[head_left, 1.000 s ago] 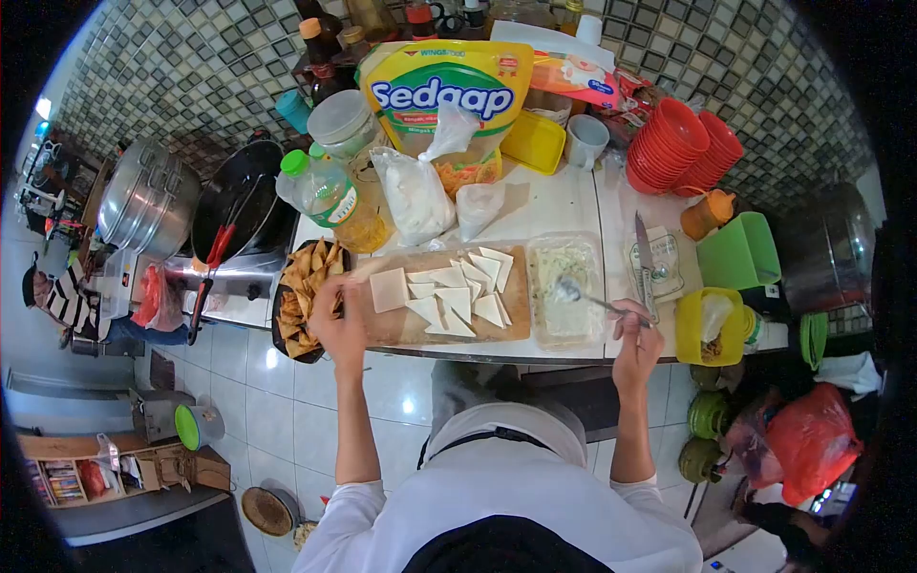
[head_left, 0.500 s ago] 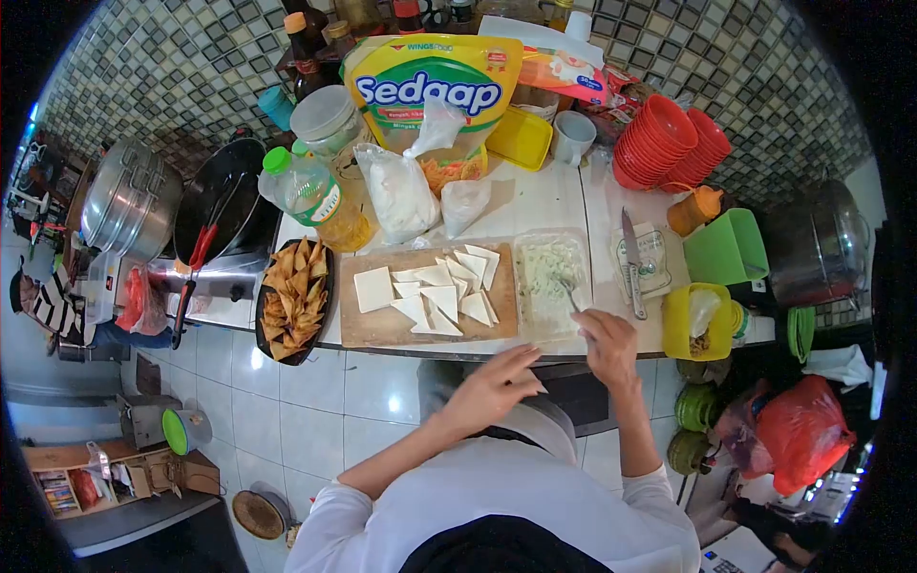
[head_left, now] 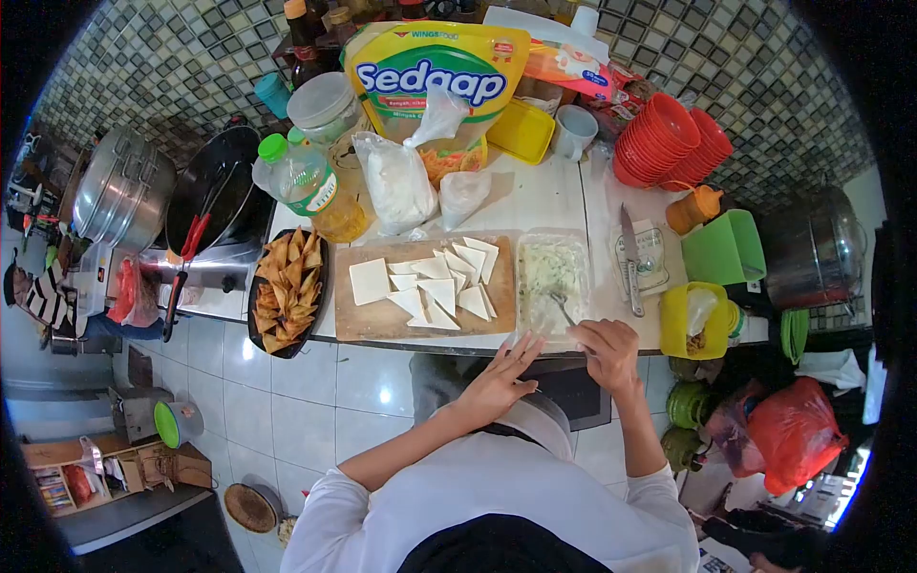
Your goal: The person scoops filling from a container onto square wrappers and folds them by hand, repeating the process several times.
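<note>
My right hand (head_left: 608, 351) is closed around the handle of a fork (head_left: 561, 302), whose head dips into a pale mixture flecked with green. That mixture lies in a clear rectangular plastic container (head_left: 581, 250) at the counter's front. Its fingers stretched out and holding nothing, my left hand (head_left: 499, 382) has its fingertips right at the container's near edge. Just left of the container, a wooden cutting board (head_left: 373, 320) carries white wrapper sheets (head_left: 437, 291), mostly cut into triangles. Farther left, a black tray (head_left: 254, 320) is piled with brown fried triangles (head_left: 287, 286).
Right of the container lie a knife (head_left: 630, 258), a yellow tub (head_left: 693, 323) and a green container (head_left: 724, 246). Behind the board stand plastic bags of white powder (head_left: 396, 186) and an oil bottle (head_left: 320, 196). A black wok (head_left: 212, 191) sits on the stove at left.
My left hand has moved slightly right and up to the container's near edge. The fork has shifted down and left within the mixture, still in my right hand.
</note>
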### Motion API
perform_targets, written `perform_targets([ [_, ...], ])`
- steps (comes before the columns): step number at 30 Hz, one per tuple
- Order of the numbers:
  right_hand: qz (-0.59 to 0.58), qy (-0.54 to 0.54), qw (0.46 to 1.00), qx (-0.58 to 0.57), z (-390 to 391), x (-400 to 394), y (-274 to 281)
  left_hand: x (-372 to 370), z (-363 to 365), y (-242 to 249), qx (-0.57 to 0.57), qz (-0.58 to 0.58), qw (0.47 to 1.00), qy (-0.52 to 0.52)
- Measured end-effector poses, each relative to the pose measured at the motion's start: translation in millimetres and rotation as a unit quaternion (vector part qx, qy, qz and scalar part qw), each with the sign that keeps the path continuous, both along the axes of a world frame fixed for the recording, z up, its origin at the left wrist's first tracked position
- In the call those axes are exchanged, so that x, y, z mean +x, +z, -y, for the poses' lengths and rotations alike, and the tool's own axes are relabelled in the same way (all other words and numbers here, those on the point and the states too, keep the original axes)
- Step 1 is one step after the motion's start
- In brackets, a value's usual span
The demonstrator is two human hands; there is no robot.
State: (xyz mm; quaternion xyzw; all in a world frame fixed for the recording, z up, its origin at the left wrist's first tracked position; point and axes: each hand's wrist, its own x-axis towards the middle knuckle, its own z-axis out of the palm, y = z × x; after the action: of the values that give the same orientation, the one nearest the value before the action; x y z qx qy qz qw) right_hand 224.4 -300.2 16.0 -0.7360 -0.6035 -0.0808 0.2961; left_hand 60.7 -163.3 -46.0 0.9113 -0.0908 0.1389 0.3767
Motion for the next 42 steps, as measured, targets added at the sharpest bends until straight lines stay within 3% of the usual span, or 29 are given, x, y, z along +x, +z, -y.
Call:
perform_targets([
  [5,-0.039,-0.02,0.999,0.025,5.7,-2.6,-0.1,-1.4,-1.3,1.2,0.01,-0.004,1.0,0.001],
  [7,0.006,-0.135,0.989,0.067,4.2,-3.8,-8.6,-1.1,-0.1,-0.5,0.003,-0.008,1.0,0.004],
  [11,-0.015,-0.126,0.991,0.044,2.7,-19.2,-15.9,-2.8,-0.8,1.9,0.007,-0.016,1.0,-0.001],
  [16,-0.022,-0.176,0.979,0.102,0.8,-16.5,-25.8,-0.7,-1.1,2.3,0.02,-0.004,1.0,0.004],
  [21,-0.081,-0.154,0.978,0.111,-7.1,-32.5,-30.5,-1.1,-1.5,3.0,0.025,-0.014,1.0,-0.003],
  [23,-0.287,-0.298,0.908,0.068,-5.6,-24.7,-36.7,-0.9,-2.6,3.5,0.03,-0.013,0.999,-0.004],
  [24,-0.286,-0.298,0.908,0.069,-3.4,-19.3,-40.6,-0.7,-3.0,4.6,-0.007,-0.019,1.0,-0.01],
  [26,-0.478,-0.292,0.798,0.224,0.0,-7.7,-47.5,-1.4,-4.7,8.4,-0.042,-0.026,0.999,-0.014],
  [28,-0.491,-0.284,0.778,0.27,2.5,-2.2,-41.6,-4.1,-3.7,15.5,-0.17,0.062,0.983,0.041],
  [29,-0.502,-0.279,0.755,0.315,4.0,-0.8,-36.1,-5.7,-2.3,19.2,-0.17,0.062,0.983,0.041],
  [31,-0.507,-0.284,0.747,0.322,5.0,1.5,-21.7,-9.1,-0.4,24.6,-0.379,-0.042,0.912,0.15],
  [33,-0.517,-0.293,0.707,0.382,7.5,5.4,-13.7,-2.4,0.5,22.7,-0.44,0.001,0.881,0.175],
  [35,-0.532,-0.272,0.698,0.394,11.3,9.5,-3.7,11.7,-9.6,41.0,-0.698,-0.202,0.652,0.217],
  [39,-0.554,-0.237,0.683,0.412,12.7,7.9,18.6,33.0,-16.3,49.3,-0.768,-0.171,0.603,0.129],
  [42,-0.552,-0.248,0.683,0.408,8.8,1.4,29.8,41.7,-17.9,46.9,-0.768,-0.134,0.621,0.086],
])
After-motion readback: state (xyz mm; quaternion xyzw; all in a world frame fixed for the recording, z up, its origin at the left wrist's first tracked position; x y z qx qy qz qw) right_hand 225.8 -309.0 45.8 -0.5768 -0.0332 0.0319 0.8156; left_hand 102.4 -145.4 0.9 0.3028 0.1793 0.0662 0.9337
